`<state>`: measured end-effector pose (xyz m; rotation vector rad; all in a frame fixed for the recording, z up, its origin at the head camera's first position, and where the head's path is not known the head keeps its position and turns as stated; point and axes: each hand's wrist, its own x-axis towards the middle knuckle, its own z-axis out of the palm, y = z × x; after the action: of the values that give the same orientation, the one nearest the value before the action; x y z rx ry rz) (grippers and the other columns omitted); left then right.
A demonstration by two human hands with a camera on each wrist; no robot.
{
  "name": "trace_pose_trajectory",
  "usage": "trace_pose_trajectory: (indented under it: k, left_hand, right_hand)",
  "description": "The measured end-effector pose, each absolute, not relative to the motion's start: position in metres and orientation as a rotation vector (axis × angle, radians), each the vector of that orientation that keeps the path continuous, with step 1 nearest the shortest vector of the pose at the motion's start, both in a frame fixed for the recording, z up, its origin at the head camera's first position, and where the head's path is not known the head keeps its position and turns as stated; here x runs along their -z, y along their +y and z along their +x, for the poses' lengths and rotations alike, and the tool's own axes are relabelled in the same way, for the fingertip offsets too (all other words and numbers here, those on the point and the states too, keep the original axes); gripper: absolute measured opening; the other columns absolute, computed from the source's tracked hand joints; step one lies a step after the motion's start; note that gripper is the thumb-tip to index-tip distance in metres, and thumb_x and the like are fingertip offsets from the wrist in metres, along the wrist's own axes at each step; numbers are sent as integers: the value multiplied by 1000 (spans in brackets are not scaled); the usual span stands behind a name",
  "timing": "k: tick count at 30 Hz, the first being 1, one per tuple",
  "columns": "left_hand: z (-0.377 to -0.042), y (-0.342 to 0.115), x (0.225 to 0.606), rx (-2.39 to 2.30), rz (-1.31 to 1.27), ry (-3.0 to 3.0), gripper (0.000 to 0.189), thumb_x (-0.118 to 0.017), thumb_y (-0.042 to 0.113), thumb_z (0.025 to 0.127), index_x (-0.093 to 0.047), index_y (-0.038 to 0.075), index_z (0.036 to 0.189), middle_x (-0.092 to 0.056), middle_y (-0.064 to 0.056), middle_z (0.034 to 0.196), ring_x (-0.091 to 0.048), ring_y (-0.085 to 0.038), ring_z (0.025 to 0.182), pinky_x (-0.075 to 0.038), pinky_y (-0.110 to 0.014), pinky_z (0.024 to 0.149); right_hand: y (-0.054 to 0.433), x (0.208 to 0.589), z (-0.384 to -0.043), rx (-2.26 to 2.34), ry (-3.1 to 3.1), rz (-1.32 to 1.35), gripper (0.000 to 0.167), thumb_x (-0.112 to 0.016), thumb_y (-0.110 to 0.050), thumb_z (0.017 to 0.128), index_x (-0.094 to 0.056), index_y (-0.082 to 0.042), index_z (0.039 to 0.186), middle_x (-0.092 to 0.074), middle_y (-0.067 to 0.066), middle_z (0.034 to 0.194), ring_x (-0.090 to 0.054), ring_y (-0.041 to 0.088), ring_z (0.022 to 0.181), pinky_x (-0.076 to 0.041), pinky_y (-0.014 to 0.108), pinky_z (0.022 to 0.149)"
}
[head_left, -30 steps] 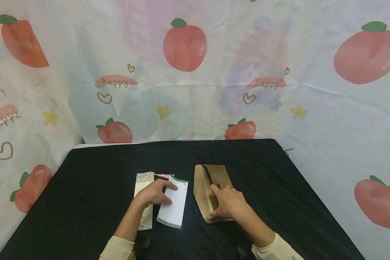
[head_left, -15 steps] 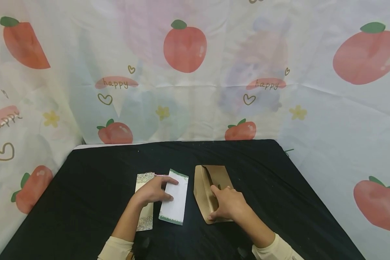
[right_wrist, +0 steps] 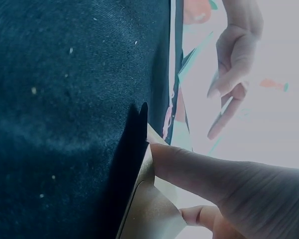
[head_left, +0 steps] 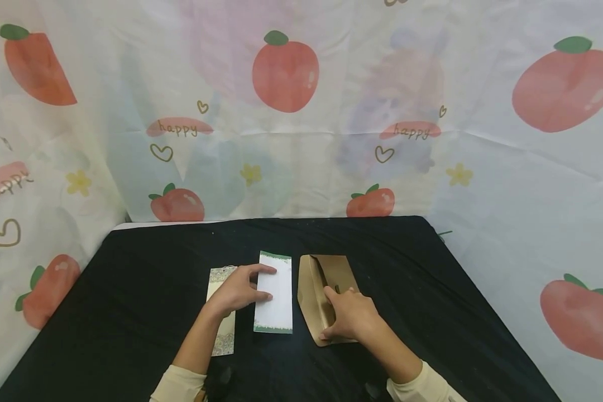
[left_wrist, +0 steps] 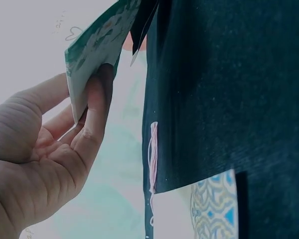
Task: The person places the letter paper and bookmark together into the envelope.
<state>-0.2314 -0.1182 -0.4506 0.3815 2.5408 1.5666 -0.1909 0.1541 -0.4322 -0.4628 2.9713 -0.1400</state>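
Note:
My left hand (head_left: 237, 290) pinches a white card (head_left: 280, 304) with green leafy borders, thumb on one side and fingers on the other. In the left wrist view the card (left_wrist: 102, 55) stands up off the cloth, seen from its edge. Under that hand lies a cream patterned bookmark (head_left: 224, 340) with a pink tassel (left_wrist: 153, 157), partly covered by the hand and wrist. My right hand (head_left: 354, 315) grips a gold-brown envelope (head_left: 339, 268) by its near part, thumb and fingers at the flap. A dark slit runs along the envelope's opening, and a dark pointed tip (right_wrist: 144, 113) shows beside it.
Black cloth (head_left: 156, 290) covers the table. A white curtain (head_left: 301, 162) printed with peaches, hearts and "happy" hangs behind and on both sides. A thin green strand (head_left: 445, 232) shows at the table's far right edge.
The white card has moved away from me and slightly right, turning from slanted to nearly straight, with the left hand's fingers on it. The bookmark, envelope and right hand stay nearly where they were.

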Motion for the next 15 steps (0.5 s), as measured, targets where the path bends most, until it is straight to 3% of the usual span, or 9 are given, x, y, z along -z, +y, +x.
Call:
trace_pose_trajectory:
  k: [15]
  left_hand:
    - [-232,-100,450,-1557,446,2511,52,-84,-7,80,-69,3,129,-61,-20,132,-69,-23,84,-60,-38,74]
  right_hand:
    - [154,432,-192,156,2950,-452,77,-97,-51,64,-59,-14,118,-65,12,90,-65,36,89,-55,56,70]
